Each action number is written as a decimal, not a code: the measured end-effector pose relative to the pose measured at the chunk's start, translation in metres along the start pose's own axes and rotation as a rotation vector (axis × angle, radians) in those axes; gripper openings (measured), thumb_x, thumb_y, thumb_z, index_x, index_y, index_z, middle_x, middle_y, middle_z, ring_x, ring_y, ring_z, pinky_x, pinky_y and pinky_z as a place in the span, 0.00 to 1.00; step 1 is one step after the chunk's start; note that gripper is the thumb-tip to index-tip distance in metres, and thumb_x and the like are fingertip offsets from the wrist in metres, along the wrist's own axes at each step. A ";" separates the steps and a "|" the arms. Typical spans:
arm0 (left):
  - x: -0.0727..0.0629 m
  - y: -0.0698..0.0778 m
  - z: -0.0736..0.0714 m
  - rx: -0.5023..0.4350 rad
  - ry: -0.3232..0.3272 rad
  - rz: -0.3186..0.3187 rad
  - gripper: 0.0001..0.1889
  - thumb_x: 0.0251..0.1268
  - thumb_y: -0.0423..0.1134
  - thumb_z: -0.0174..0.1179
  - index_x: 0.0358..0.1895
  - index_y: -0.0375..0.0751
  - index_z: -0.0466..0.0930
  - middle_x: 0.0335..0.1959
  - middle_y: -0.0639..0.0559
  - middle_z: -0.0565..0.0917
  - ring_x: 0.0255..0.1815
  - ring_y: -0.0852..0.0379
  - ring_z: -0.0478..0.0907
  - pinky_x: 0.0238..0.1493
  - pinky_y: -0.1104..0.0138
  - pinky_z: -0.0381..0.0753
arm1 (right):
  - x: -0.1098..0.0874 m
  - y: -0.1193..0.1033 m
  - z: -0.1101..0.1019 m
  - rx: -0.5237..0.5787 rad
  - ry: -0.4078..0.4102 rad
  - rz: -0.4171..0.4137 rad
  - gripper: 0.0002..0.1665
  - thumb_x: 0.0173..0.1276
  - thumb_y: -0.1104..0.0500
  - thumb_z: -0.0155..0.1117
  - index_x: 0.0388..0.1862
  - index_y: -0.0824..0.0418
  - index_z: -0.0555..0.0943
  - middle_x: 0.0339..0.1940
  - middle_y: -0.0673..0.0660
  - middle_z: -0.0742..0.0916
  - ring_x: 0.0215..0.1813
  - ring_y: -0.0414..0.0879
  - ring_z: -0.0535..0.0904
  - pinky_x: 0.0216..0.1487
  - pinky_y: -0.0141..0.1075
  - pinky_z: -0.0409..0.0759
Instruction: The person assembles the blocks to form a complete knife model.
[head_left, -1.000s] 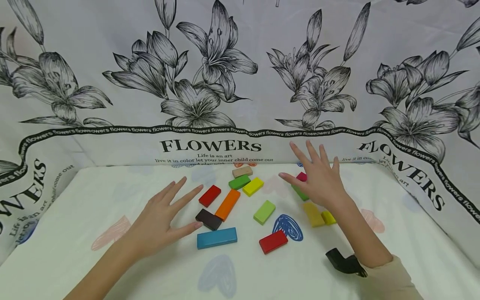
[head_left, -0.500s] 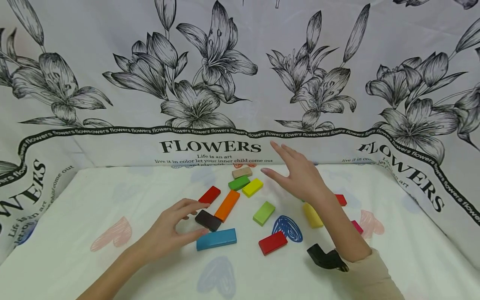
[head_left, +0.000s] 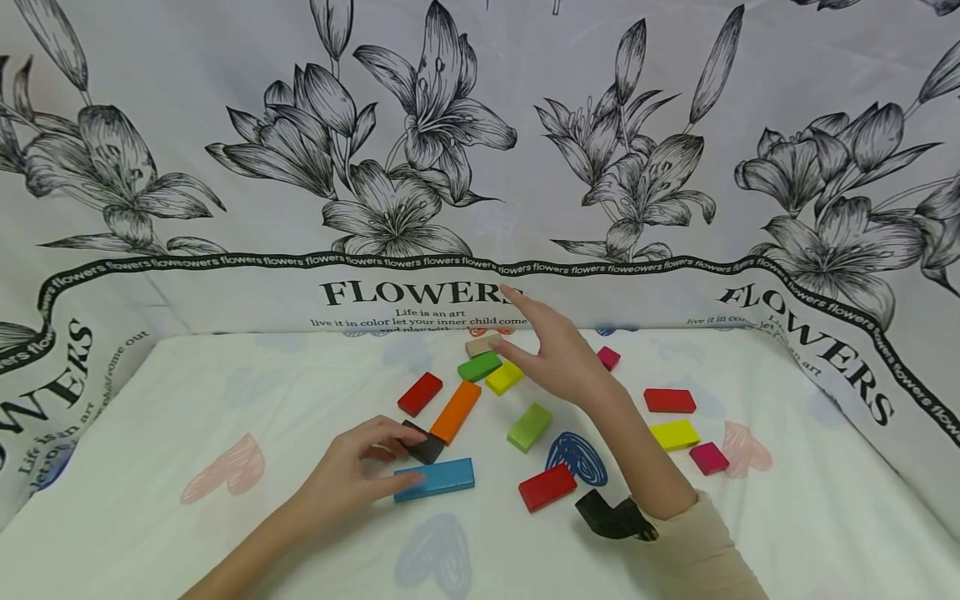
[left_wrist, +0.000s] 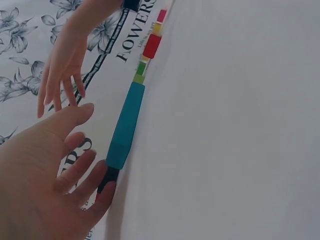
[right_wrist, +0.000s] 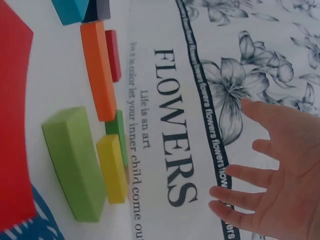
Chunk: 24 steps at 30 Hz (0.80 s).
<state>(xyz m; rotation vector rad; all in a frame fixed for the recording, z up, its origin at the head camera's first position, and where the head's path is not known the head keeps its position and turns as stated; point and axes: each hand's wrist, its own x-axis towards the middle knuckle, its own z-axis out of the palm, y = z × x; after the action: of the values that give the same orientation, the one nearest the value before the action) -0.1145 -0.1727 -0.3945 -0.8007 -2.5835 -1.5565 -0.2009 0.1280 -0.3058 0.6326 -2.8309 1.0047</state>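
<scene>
My left hand (head_left: 360, 467) is at the black block (head_left: 427, 447) and the blue block (head_left: 446, 477), fingers loosely bent above the black one and thumb over the blue one's left end. Fingers and thumb stay apart in the left wrist view, beside the blue block (left_wrist: 126, 125); contact with either block is unclear. With fingers extended, my right hand (head_left: 562, 358) hovers over the far blocks, holding nothing. It partly covers the yellow block (head_left: 502, 379) and the tan block (head_left: 478, 345). Near these lie a green block (head_left: 478, 367), an orange block (head_left: 456, 412) and a red block (head_left: 420, 393).
A light green block (head_left: 529, 427) and another red block (head_left: 547, 487) lie front centre. To the right are a third red block (head_left: 670, 401), another yellow block (head_left: 675, 435) and a magenta block (head_left: 708, 458). Flower-printed cloth (head_left: 450, 200) rises behind the table.
My left hand has lowered and moved right to the black and blue blocks, its fingers bending. My right hand has swept left, uncovering the blocks on the right.
</scene>
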 end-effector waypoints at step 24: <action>-0.004 -0.016 0.012 0.018 -0.046 0.043 0.17 0.58 0.42 0.80 0.51 0.49 0.90 0.43 0.61 0.88 0.41 0.62 0.83 0.49 0.71 0.84 | 0.002 0.002 0.059 0.244 -0.222 -0.005 0.31 0.76 0.55 0.69 0.75 0.58 0.76 0.65 0.59 0.87 0.51 0.52 0.82 0.49 0.33 0.80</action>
<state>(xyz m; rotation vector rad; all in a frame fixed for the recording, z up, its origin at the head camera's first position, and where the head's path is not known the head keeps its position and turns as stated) -0.1151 -0.1705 -0.4151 -0.8948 -2.5892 -1.5192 -0.1993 0.0922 -0.3528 0.8210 -2.9116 1.3740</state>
